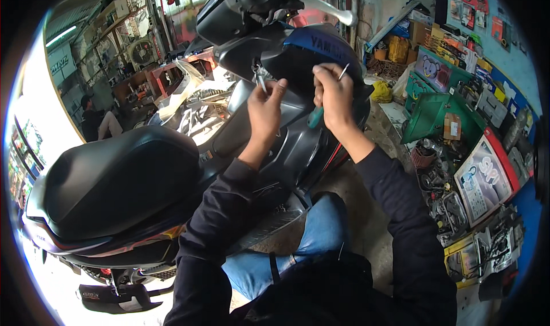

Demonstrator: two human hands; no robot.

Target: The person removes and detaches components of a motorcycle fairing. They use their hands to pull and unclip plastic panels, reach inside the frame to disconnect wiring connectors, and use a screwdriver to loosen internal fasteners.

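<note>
Your left hand (264,105) is closed, pinching a small metal part (261,79) against the scooter's dark front panel (298,105), at 12 o'clock from you. Your right hand (334,97) is fisted round a teal-handled screwdriver (315,117), metal shaft poking up at 1 o'clock. Panel looks still mounted, so fastener work reads mid-way. Black seat (114,183) sits at 9 o'clock, untouched.

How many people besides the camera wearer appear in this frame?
1. A person sits far left in the workshop background, beyond the scooter. Others may be hidden behind it. The wearer's left hand and right hand work at its front panel.
</note>
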